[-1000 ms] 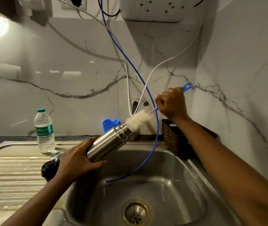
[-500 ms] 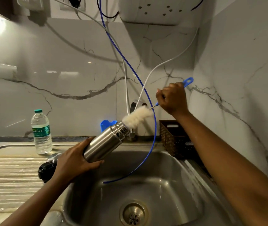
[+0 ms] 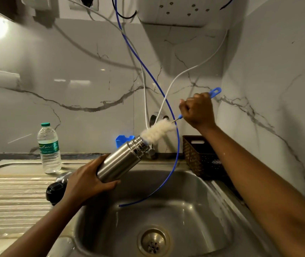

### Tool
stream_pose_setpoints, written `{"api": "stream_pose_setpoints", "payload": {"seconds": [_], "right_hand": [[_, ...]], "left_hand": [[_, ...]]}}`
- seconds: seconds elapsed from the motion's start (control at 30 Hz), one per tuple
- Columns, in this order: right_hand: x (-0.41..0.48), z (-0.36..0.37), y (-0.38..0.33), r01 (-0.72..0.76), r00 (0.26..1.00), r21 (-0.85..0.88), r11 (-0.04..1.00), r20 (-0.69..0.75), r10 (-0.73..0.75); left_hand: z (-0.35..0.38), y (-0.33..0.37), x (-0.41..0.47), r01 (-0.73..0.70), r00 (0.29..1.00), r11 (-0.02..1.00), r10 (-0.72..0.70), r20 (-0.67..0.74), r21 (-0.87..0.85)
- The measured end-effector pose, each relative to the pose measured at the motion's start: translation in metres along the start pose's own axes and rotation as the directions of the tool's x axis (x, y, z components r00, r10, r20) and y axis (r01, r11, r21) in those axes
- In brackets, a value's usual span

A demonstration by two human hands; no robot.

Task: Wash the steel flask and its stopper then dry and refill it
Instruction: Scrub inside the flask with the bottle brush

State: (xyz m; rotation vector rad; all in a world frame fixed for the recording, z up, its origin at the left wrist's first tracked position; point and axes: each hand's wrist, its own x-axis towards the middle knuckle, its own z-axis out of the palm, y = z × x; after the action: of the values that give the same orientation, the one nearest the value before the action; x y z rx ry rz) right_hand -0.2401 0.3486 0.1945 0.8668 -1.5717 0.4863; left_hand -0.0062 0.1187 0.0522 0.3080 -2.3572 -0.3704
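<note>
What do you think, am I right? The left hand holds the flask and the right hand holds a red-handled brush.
Not quite: the head view shows the left hand holds the flask and the right hand holds a blue-handled brush, not red.

left hand (image 3: 86, 179): near left, fingers wrapped round flask (image 3: 120, 162) base
right hand (image 3: 197, 112): farther right, raised, fisted on brush handle (image 3: 215, 92)

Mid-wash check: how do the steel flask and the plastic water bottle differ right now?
The steel flask is tilted over the sink in the left hand; the plastic bottle stands upright on the draining board, untouched. The flask's mouth is open with a white brush at it; the bottle wears a green cap. The flask is opaque metal, the bottle clear. Both are cylindrical.
</note>
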Motion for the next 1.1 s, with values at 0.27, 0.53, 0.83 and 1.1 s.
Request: {"api": "stream_pose_setpoints", "payload": {"seconds": [0.27, 0.53, 0.83, 1.1], "right_hand": [[-0.035, 0.018, -0.069, 0.235, 0.972, -0.008, 0.972, 0.025, -0.235], [-0.008, 0.002, 0.002, -0.081, 0.996, 0.009, 0.997, 0.034, 0.081], [-0.041, 0.017, -0.058, 0.268, 0.96, -0.029, 0.963, 0.094, -0.264], [-0.023, 0.0, -0.024, -0.04, 0.999, 0.012, 0.999, -0.032, 0.041]], "left_hand": [[0.004, 0.005, -0.002, -0.043, 0.999, 0.999, 0.043, 0.008, -0.014], [0.002, -0.001, -0.001, -0.015, 1.0, 0.999, 0.016, -0.004, 0.037], [0.005, 0.007, -0.003, -0.055, 0.998, 0.998, 0.055, 0.01, 0.017], [0.003, 0.006, -0.002, -0.056, 0.998, 0.998, 0.055, 0.008, 0.031]]}}
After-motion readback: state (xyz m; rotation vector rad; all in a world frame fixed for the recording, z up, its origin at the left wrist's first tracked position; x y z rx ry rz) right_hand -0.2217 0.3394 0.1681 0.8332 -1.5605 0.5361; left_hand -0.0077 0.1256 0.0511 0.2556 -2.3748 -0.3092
